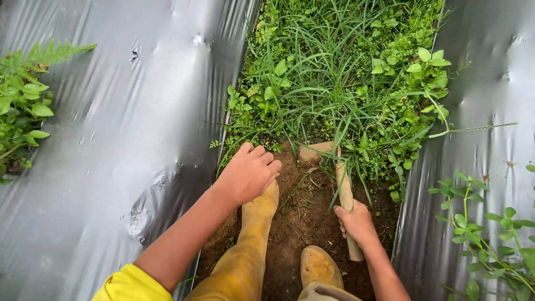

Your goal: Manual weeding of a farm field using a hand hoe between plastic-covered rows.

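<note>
- Nearest the camera we saw a yellow sleeve [131, 284] at the bottom edge, on our left arm
- Our two muddy yellow rubber boots stood on the bare brown soil [304, 217] of the furrow: the left boot [253, 239] stretched forward, the right boot [319, 266] lower in view, showing only its toe
- Our left hand [247, 173] hung over the left edge of the furrow, above the toe of the left boot, its fingers curled loosely downward and holding nothing that we could see; whether the fingertips touched the weeds or the soil we could not tell
- Our right hand [356, 223] was clenched around the wooden handle [345, 192] of a short hoe, gripping it near its lower end, with a stub of handle showing below the fist
- That handle ran up and slightly left from the fist to the hoe blade [315, 150], which was mud-coloured and lay at the line where the bare soil met the weeds
- Beyond the blade a thick strip of grass and broad-leaved weeds [340, 72] filled the furrow up to the top of the view
- Silver plastic mulch [128, 111] covered the raised beds on both sides of the furrow
- Leafy green plants grew out of the sheeting at the far left [25, 106] and at the lower right [490, 228]
</note>
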